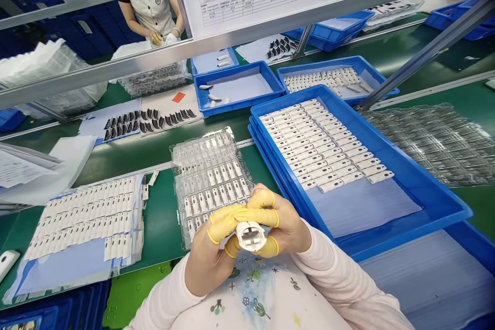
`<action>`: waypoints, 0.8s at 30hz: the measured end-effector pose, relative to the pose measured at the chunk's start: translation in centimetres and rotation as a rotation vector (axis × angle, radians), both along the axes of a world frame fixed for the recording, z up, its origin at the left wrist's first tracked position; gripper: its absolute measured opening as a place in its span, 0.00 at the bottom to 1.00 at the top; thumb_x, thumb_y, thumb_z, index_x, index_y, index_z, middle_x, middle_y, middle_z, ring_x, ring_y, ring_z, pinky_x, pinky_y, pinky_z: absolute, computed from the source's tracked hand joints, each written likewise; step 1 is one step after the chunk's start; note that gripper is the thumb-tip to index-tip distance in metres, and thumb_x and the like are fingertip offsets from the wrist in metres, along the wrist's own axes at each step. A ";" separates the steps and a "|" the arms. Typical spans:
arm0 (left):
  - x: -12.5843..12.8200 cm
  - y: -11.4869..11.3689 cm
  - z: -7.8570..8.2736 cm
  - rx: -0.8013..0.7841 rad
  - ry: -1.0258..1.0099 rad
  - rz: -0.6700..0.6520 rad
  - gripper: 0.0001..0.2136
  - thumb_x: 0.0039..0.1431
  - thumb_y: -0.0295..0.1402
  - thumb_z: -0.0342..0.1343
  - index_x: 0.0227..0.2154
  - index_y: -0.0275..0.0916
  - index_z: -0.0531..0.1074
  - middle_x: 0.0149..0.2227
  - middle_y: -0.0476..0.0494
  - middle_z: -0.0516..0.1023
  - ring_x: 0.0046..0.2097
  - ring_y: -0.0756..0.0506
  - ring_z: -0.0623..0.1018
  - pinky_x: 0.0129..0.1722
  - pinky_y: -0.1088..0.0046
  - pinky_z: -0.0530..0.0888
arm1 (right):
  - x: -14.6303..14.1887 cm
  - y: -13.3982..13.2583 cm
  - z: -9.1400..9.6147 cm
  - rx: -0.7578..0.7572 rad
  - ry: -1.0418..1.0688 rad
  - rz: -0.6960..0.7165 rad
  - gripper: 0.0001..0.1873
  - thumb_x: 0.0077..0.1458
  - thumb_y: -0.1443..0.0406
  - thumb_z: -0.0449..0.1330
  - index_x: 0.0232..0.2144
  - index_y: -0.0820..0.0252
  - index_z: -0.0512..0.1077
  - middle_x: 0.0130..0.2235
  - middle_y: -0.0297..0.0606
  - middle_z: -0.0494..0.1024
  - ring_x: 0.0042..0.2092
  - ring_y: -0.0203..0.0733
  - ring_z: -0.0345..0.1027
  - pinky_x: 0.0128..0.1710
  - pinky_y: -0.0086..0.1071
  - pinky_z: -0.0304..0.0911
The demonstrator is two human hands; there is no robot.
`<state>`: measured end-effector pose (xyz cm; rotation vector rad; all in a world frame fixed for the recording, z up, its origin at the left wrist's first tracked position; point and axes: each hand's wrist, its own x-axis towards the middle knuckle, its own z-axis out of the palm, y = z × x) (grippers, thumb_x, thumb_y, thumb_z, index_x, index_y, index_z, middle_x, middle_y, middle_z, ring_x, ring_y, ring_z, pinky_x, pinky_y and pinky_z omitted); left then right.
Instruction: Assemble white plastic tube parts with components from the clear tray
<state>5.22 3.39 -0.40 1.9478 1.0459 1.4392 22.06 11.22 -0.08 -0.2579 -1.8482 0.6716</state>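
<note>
Between both hands, close to my body, is a white plastic housing (251, 237) with its hollow end turned toward me. My left hand (217, 242) grips it from the left, and my right hand (279, 223) from the right. Yellow finger cots cover several fingertips on each hand. Just beyond the hands lies a clear blister tray (181, 181) partly filled with white housings (223, 193). To the right, a blue tray (371, 232) on a stack holds rows of long white housings (328, 139). The far side of the held housing is hidden by my fingers.
White parts (83, 214) lie in rows on sheets at the left. Black curved pieces (121, 125) and shallow blue bins (240, 108) stand farther back. Stacked clear trays (436, 139) sit at right. A metal rail (154, 47) crosses ahead; a co-worker (154, 13) is beyond it.
</note>
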 end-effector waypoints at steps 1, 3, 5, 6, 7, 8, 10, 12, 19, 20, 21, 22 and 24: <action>0.1 0.0 0.0 -0.010 -0.004 0.006 0.21 0.66 0.28 0.55 0.61 0.49 0.65 0.52 0.39 0.80 0.53 0.43 0.80 0.51 0.64 0.78 | 0.0 0.0 -0.1 -0.026 0.007 0.004 0.20 0.65 0.54 0.57 0.55 0.53 0.72 0.31 0.32 0.68 0.30 0.35 0.65 0.31 0.33 0.62; 0.2 0.1 0.1 -0.064 -0.022 0.038 0.20 0.64 0.29 0.59 0.58 0.48 0.68 0.51 0.41 0.80 0.52 0.44 0.80 0.51 0.65 0.77 | 0.0 -0.1 -0.1 -0.098 0.012 0.011 0.19 0.64 0.55 0.59 0.55 0.52 0.72 0.33 0.34 0.69 0.32 0.36 0.66 0.32 0.32 0.65; 0.2 0.2 0.1 -0.165 -0.096 0.107 0.19 0.61 0.29 0.62 0.54 0.48 0.71 0.50 0.43 0.80 0.51 0.44 0.80 0.51 0.66 0.77 | 0.1 0.0 -0.2 -0.185 0.022 -0.003 0.18 0.62 0.56 0.61 0.53 0.51 0.73 0.37 0.37 0.71 0.37 0.39 0.69 0.35 0.34 0.68; 0.2 0.2 0.1 -0.223 -0.164 0.144 0.19 0.59 0.29 0.64 0.53 0.48 0.71 0.49 0.44 0.80 0.50 0.44 0.80 0.50 0.67 0.77 | 0.1 0.0 -0.2 -0.230 0.032 -0.017 0.17 0.61 0.56 0.62 0.51 0.52 0.74 0.39 0.38 0.72 0.39 0.41 0.69 0.37 0.36 0.69; 0.1 0.2 0.1 -0.287 -0.247 0.171 0.19 0.58 0.29 0.65 0.51 0.48 0.72 0.48 0.45 0.80 0.49 0.45 0.81 0.49 0.67 0.77 | 0.2 0.1 -0.3 -0.276 0.045 -0.030 0.16 0.60 0.55 0.63 0.48 0.53 0.75 0.40 0.39 0.73 0.39 0.42 0.70 0.37 0.37 0.69; -0.1 0.3 0.2 -0.359 -0.340 0.181 0.19 0.57 0.29 0.66 0.51 0.48 0.72 0.47 0.46 0.80 0.47 0.45 0.81 0.48 0.68 0.77 | 0.2 0.1 -0.4 -0.327 0.054 -0.036 0.14 0.59 0.55 0.64 0.45 0.54 0.75 0.38 0.39 0.73 0.38 0.42 0.69 0.36 0.37 0.68; -0.4 0.4 0.5 -0.512 -0.520 0.136 0.20 0.55 0.32 0.68 0.50 0.47 0.72 0.42 0.48 0.80 0.41 0.47 0.81 0.44 0.70 0.77 | 0.2 0.2 -0.7 -0.450 0.069 -0.027 0.13 0.55 0.54 0.68 0.37 0.55 0.74 0.33 0.35 0.73 0.33 0.40 0.66 0.33 0.35 0.65; -0.7 0.7 0.9 -0.675 -0.655 0.027 0.22 0.52 0.35 0.71 0.48 0.45 0.72 0.36 0.49 0.78 0.35 0.49 0.79 0.39 0.72 0.76 | 0.1 0.1 -1.0 -0.627 0.084 -0.003 0.16 0.51 0.54 0.71 0.30 0.56 0.71 0.29 0.31 0.70 0.30 0.37 0.62 0.31 0.33 0.62; -0.3 1.6 1.4 -1.006 -0.933 -0.271 0.20 0.50 0.43 0.71 0.40 0.39 0.74 0.26 0.49 0.75 0.28 0.52 0.73 0.31 0.76 0.70 | -0.7 -0.1 -1.1 -1.230 0.198 0.159 0.22 0.47 0.47 0.71 0.26 0.59 0.72 0.24 0.30 0.70 0.25 0.32 0.62 0.25 0.28 0.61; -0.2 1.7 1.3 -1.021 -0.956 -0.279 0.20 0.50 0.43 0.71 0.40 0.39 0.74 0.26 0.49 0.75 0.28 0.52 0.73 0.31 0.76 0.70 | -0.7 -0.1 -1.1 -1.263 0.205 0.189 0.22 0.47 0.48 0.71 0.26 0.60 0.74 0.25 0.30 0.72 0.25 0.33 0.64 0.26 0.28 0.63; -0.1 1.7 1.2 -1.032 -0.974 -0.281 0.19 0.50 0.44 0.70 0.40 0.38 0.74 0.26 0.49 0.76 0.27 0.52 0.72 0.31 0.75 0.70 | -0.6 -0.2 -0.9 -1.288 0.208 0.214 0.20 0.48 0.49 0.71 0.27 0.60 0.76 0.26 0.31 0.74 0.26 0.34 0.67 0.27 0.28 0.64; -0.1 1.7 1.1 -1.039 -0.989 -0.280 0.19 0.51 0.44 0.70 0.40 0.38 0.74 0.26 0.49 0.76 0.27 0.52 0.72 0.31 0.75 0.71 | -0.5 -0.2 -0.8 -1.308 0.208 0.238 0.19 0.48 0.50 0.71 0.28 0.60 0.77 0.26 0.32 0.76 0.27 0.34 0.68 0.27 0.28 0.65; -0.1 1.7 1.0 -1.049 -1.006 -0.275 0.19 0.51 0.43 0.70 0.41 0.38 0.75 0.25 0.49 0.76 0.27 0.52 0.72 0.31 0.75 0.71 | -0.2 -0.3 -0.5 -1.348 0.199 0.290 0.17 0.48 0.53 0.72 0.30 0.60 0.79 0.27 0.33 0.78 0.26 0.35 0.71 0.25 0.27 0.67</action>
